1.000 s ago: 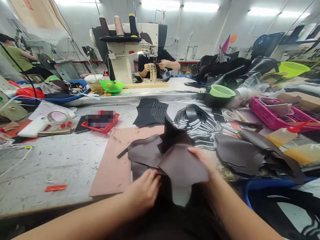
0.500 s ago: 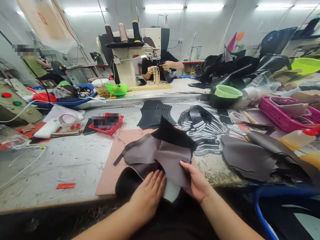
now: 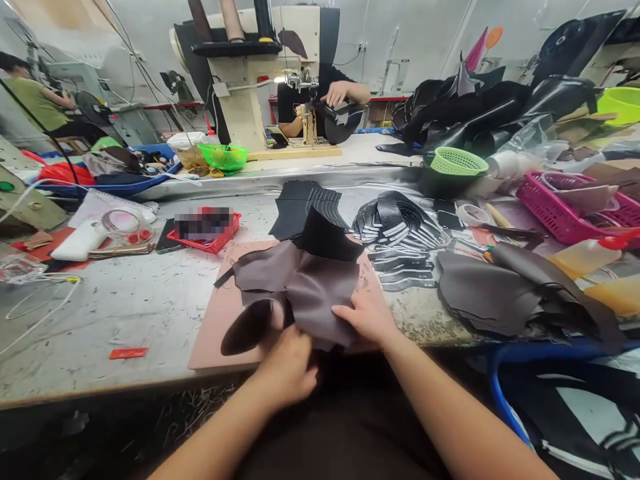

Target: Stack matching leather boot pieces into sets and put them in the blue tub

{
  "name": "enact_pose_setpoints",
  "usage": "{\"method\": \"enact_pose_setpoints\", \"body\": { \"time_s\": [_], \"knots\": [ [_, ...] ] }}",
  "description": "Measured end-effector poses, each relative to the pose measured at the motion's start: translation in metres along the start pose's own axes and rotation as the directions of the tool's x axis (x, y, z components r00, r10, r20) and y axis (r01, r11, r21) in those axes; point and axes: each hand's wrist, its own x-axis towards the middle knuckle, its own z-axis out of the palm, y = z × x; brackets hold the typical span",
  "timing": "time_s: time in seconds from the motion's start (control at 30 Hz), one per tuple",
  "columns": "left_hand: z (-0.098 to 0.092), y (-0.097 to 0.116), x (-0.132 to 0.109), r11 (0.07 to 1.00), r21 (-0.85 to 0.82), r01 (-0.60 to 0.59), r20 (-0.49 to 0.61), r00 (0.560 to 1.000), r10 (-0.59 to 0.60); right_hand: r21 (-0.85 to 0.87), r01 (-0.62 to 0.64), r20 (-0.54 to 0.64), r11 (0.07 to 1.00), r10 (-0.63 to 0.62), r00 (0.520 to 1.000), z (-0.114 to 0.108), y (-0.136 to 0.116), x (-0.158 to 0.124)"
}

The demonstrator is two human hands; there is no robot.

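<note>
Mostly beyond the hands (image 3: 287,365): leather (image 3: 324,290)

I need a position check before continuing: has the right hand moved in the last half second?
Yes. Judged against the pink board, the right hand has shifted left and farther from the wearer.

The near panel (image 3: 325,290) is showing dark brown against a pink board (image 3: 210,340). The counter (image 3: 75,327) is showing pale grey with dark flecks — a red basket (image 3: 217,244) is brightening its left, a magenta basket (image 3: 545,217) its right — and a far bowl (image 3: 225,161) is showing green.
</note>
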Motion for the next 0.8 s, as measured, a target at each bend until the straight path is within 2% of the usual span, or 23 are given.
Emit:
{"method": "enact_pose_setpoints", "body": {
  "time_s": [0.07,0.13,0.27,0.33,0.43,0.8],
  "knots": [
    [-0.007,-0.006,-0.001,0.990,-0.126,0.069,-0.077,0.994,-0.079,-0.148,-0.021,-0.020,0.989,0.018,1.000,0.000,-0.002,-0.003],
    [-0.007,-0.010,-0.001,0.963,-0.229,0.142,-0.162,0.970,-0.181,-0.256,-0.031,-0.031,0.966,0.024,0.999,0.000,-0.003,-0.004],
    [0.006,-0.011,0.003,0.928,-0.276,0.251,-0.283,0.901,-0.328,-0.411,0.022,0.006,0.912,-0.022,1.000,-0.001,-0.001,-0.001],
    [0.012,-0.011,0.005,0.932,-0.263,0.250,-0.298,0.897,-0.326,-0.468,0.064,0.031,0.882,-0.056,0.998,-0.002,-0.001,0.001],
    [0.015,-0.013,0.006,0.947,-0.247,0.205,-0.284,0.919,-0.273,-0.525,0.116,0.066,0.843,-0.096,0.993,-0.004,0.000,0.004],
    [0.018,-0.015,0.004,0.966,-0.210,0.153,-0.308,0.927,-0.214,-0.559,0.195,0.099,0.806,-0.169,0.981,-0.006,0.009,0.011]
  ]
}}
